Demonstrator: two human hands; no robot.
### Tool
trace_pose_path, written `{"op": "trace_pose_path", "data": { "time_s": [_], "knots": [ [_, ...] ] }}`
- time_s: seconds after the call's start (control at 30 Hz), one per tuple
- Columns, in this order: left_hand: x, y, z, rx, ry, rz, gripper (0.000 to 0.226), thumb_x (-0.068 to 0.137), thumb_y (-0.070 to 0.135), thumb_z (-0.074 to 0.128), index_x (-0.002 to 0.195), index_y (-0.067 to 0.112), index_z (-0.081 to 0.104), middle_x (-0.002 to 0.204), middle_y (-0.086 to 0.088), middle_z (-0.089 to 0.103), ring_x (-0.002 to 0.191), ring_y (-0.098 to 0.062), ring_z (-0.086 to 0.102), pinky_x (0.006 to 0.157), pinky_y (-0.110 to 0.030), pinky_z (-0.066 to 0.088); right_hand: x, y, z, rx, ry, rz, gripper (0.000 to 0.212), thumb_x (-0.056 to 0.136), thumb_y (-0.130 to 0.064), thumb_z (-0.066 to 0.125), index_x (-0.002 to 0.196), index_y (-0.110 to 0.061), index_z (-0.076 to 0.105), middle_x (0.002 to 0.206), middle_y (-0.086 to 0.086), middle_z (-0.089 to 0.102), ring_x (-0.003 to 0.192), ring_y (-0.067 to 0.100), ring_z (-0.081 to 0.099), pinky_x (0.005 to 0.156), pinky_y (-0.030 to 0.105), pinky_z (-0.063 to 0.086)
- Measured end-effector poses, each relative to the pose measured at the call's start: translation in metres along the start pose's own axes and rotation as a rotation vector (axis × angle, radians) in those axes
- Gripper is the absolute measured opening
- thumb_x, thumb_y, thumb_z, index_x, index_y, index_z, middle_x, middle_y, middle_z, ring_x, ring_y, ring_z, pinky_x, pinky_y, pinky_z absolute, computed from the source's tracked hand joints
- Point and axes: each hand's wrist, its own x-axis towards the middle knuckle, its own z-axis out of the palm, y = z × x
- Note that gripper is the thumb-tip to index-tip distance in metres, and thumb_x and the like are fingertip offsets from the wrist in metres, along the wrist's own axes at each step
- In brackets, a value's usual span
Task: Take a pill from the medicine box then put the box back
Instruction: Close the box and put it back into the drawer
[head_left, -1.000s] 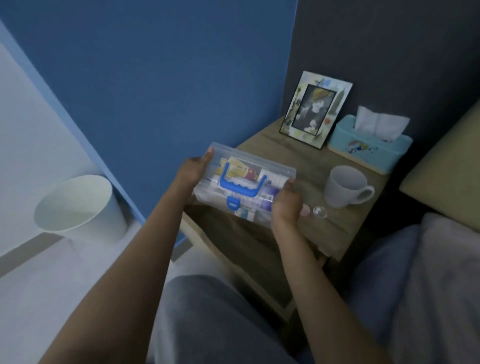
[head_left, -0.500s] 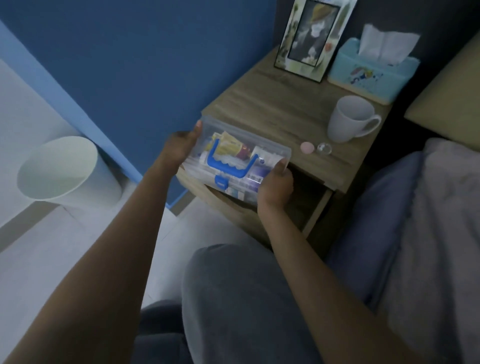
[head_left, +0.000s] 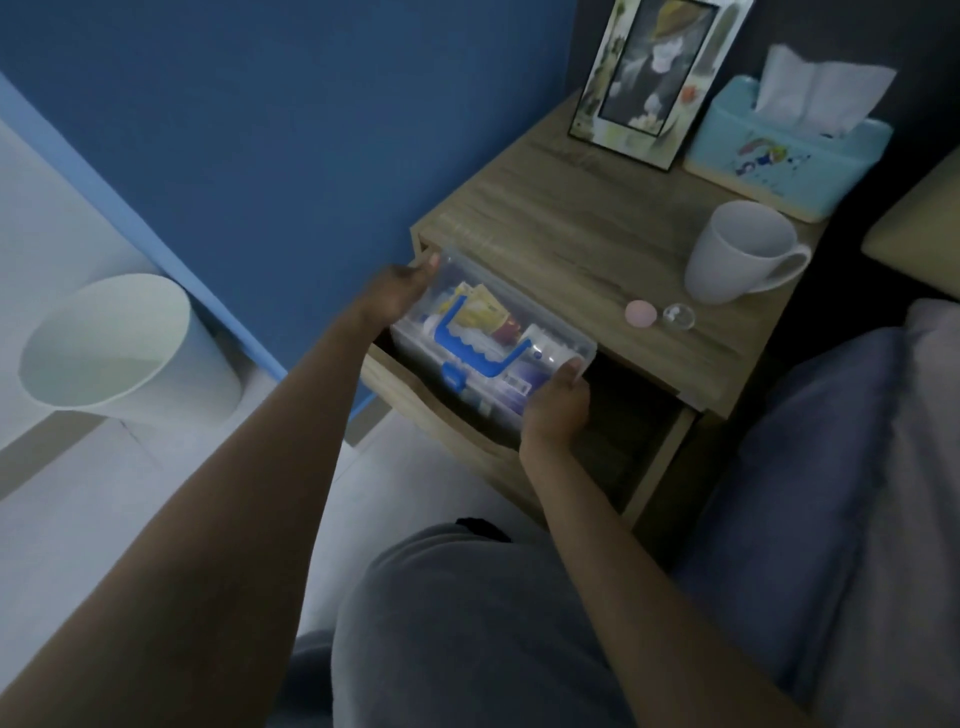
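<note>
The clear plastic medicine box (head_left: 498, 332) with a blue handle and blue latch is tilted, partly inside the open drawer (head_left: 639, 441) of the wooden nightstand (head_left: 571, 228). My left hand (head_left: 397, 293) grips its far left end and my right hand (head_left: 558, 410) grips its near right end. Packets and bottles show through the lid. On the nightstand top lie a pink round pill (head_left: 640, 313) and a small clear round cap (head_left: 678, 316).
A white mug (head_left: 737, 252), a blue tissue box (head_left: 784, 150) and a framed picture (head_left: 657, 78) stand on the nightstand. A white waste bin (head_left: 119, 348) sits on the floor at left by the blue wall. My knee (head_left: 467, 623) and bedding (head_left: 857, 493) fill the foreground.
Both hands have carried the box down from above the nightstand top into the open drawer. The view has tilted downward.
</note>
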Motion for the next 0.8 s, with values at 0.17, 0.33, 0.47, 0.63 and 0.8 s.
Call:
{"op": "trace_pose_path", "data": {
  "time_s": [0.17, 0.33, 0.47, 0.63, 0.8],
  "knots": [
    [0.022, -0.024, 0.014, 0.072, -0.046, -0.039, 0.056, 0.097, 0.050, 0.036, 0.097, 0.002, 0.064, 0.087, -0.016, 0.058, 0.090, -0.037, 0.058, 0.083, -0.034, 0.037, 0.019, 0.019, 0.002, -0.063, -0.047, 0.044, 0.040, 0.101, -0.036, 0.039, 0.133, -0.014, 0.047, 0.108, 0.006, 0.064, 0.089, 0.014, 0.067, 0.072, 0.029, 0.056],
    [0.038, -0.040, 0.025, 0.053, -0.070, -0.014, 0.041, 0.099, 0.046, 0.034, 0.097, 0.011, 0.055, 0.100, -0.009, 0.051, 0.097, -0.018, 0.046, 0.087, -0.035, 0.036, 0.038, 0.027, 0.005, -0.062, -0.032, 0.067, 0.036, 0.101, -0.031, 0.041, 0.132, -0.015, 0.047, 0.106, 0.003, 0.062, 0.076, 0.001, 0.058, 0.061, 0.019, 0.046],
    [0.047, -0.043, 0.030, 0.077, -0.094, -0.044, 0.048, 0.099, 0.045, 0.035, 0.099, 0.005, 0.062, 0.101, -0.021, 0.061, 0.098, -0.025, 0.055, 0.085, -0.036, 0.039, 0.046, 0.032, 0.007, -0.104, -0.084, 0.102, 0.042, 0.101, -0.028, 0.039, 0.139, -0.010, 0.042, 0.133, 0.017, 0.055, 0.103, 0.019, 0.061, 0.085, 0.033, 0.051],
    [0.058, -0.056, 0.041, 0.083, -0.106, -0.116, 0.045, 0.100, 0.043, 0.035, 0.110, 0.011, 0.065, 0.110, -0.013, 0.064, 0.112, -0.025, 0.052, 0.084, -0.029, 0.037, 0.051, 0.039, 0.005, -0.026, -0.038, 0.148, 0.043, 0.100, -0.031, 0.042, 0.139, -0.013, 0.043, 0.127, 0.014, 0.059, 0.099, 0.018, 0.061, 0.077, 0.029, 0.049],
    [0.059, -0.057, 0.042, 0.086, -0.126, -0.098, 0.042, 0.100, 0.042, 0.034, 0.114, 0.015, 0.062, 0.107, -0.009, 0.059, 0.111, -0.026, 0.053, 0.089, -0.031, 0.032, 0.054, 0.039, 0.004, -0.021, -0.041, 0.169, 0.045, 0.099, -0.033, 0.043, 0.141, -0.015, 0.043, 0.128, 0.014, 0.059, 0.103, 0.019, 0.062, 0.083, 0.033, 0.050]
  ]
}}
